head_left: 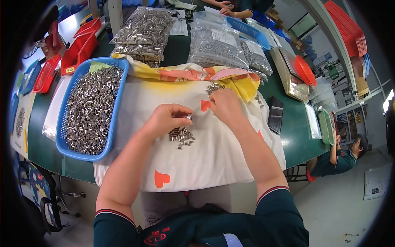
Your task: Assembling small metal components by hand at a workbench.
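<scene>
My left hand (166,119) pinches a small shiny metal sleeve (189,117) between thumb and fingertips. Just below it, a loose pile of similar small metal sleeves (180,136) lies on a white cloth (205,164) printed with red hearts. Farther right, my right hand (226,106) reaches down to the cloth with its fingers closed together; what they hold, if anything, is hidden. Touching or just beyond those fingers is a second small pile of metal sleeves (214,87). To the left stands a blue basket (61,123) full of such metal pieces.
Bulging clear bags of metal parts (144,33) (216,43) stand behind the cloth. A black phone (275,115) lies on the green table (298,144) at right, near a scale (290,74) with a red tray. Red bins (80,49) stand far left. Co-workers sit at the back and right.
</scene>
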### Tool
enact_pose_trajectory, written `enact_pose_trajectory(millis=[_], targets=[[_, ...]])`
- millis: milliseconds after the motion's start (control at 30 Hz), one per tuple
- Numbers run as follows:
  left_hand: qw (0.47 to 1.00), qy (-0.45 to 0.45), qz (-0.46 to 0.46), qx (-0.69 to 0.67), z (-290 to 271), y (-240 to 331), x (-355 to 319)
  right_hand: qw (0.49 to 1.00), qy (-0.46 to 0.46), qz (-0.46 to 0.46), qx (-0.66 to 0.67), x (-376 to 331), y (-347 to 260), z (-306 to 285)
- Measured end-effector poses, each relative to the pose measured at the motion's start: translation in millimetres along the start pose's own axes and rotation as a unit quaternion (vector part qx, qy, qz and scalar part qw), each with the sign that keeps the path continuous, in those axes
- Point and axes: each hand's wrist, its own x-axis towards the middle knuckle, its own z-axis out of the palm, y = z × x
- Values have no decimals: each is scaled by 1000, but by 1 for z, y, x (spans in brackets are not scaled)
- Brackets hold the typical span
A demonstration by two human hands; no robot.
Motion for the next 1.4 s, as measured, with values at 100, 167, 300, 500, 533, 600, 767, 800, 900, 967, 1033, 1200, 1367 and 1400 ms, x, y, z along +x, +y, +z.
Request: enact_pose_trajectory(millis=[100, 167, 300, 500, 533, 600, 767, 800, 900, 967, 1033, 1200, 1367, 1400], targets=[[1000, 3, 7, -21, 2, 1, 1, 960, 6, 162, 229, -8, -15, -22], [998, 23, 13, -48, 2, 2, 1, 822, 6, 214, 528, -16, -30, -27], [994, 16, 32, -107, -1, -4, 2, 820, 28, 176, 544, -22, -60, -31], [994, 6, 22, -110, -1, -5, 4, 826, 38, 163, 539, -25, -61, -26], [994, 7, 26, -106, -1, -5, 4, 837, 36, 164, 521, -26, -61, -27], [994, 7, 29, -101, -2, -5, 4, 848, 34, 166, 502, -26, -61, -27], [999, 18, 25, -37, 5, -2, 2, 947, 99, 51, 302, -30, -61, -20], [999, 18, 24, -37, 4, -4, 2, 947, 99, 51, 303, -30, -64, -20], [999, 30, 29, -35, 1, -6, 0, 941, 104, 68, 314, -30, -68, -21], [998, 15, 34, -43, 2, -1, -1, 898, 73, 99, 424, -32, -62, -24], [999, 11, 28, -43, 2, 0, -1, 876, 38, 123, 466, -33, -57, -25], [999, 8, 25, -27, -1, -2, -3, 818, -38, 209, 534, -26, -58, -29], [999, -8, -1, -46, 2, 1, 3, 841, 69, 270, 464, -30, -8, -35], [999, -9, 1, -38, 1, 0, 3, 873, 53, 267, 406, -33, -2, -31]])
